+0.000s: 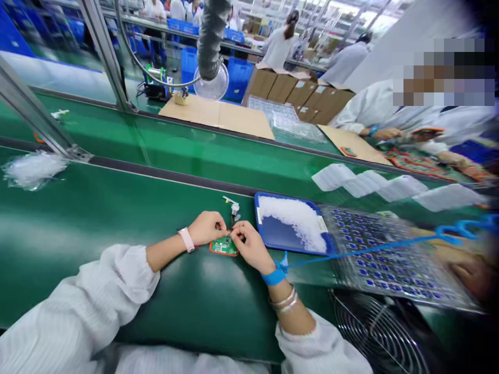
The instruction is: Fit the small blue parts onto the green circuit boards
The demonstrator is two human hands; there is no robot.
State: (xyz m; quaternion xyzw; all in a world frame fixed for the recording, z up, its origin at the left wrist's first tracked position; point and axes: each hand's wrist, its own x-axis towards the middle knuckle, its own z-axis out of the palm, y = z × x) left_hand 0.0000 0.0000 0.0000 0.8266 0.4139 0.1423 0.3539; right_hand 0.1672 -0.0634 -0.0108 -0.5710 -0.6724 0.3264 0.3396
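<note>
A small green circuit board [223,246] with an orange edge lies on the green bench in front of me. My left hand [207,227] has its fingers pinched together at the board's upper edge. From the other side my right hand [252,248] pinches at the same edge, its fingertips almost meeting the left ones. Whatever small part sits between the fingertips is hidden. Just beyond them is a white plastic part [235,208] with dark and red wires running toward the board. A blue strap with a coiled cord circles my right wrist.
To the right sit a blue tray [278,231] of small white pieces and a clear blister tray [374,254] with rows of blue parts. A black fan [382,332] stands nearer me. A grey duct [210,41] hangs ahead. Across the conveyor, a co-worker handles boards.
</note>
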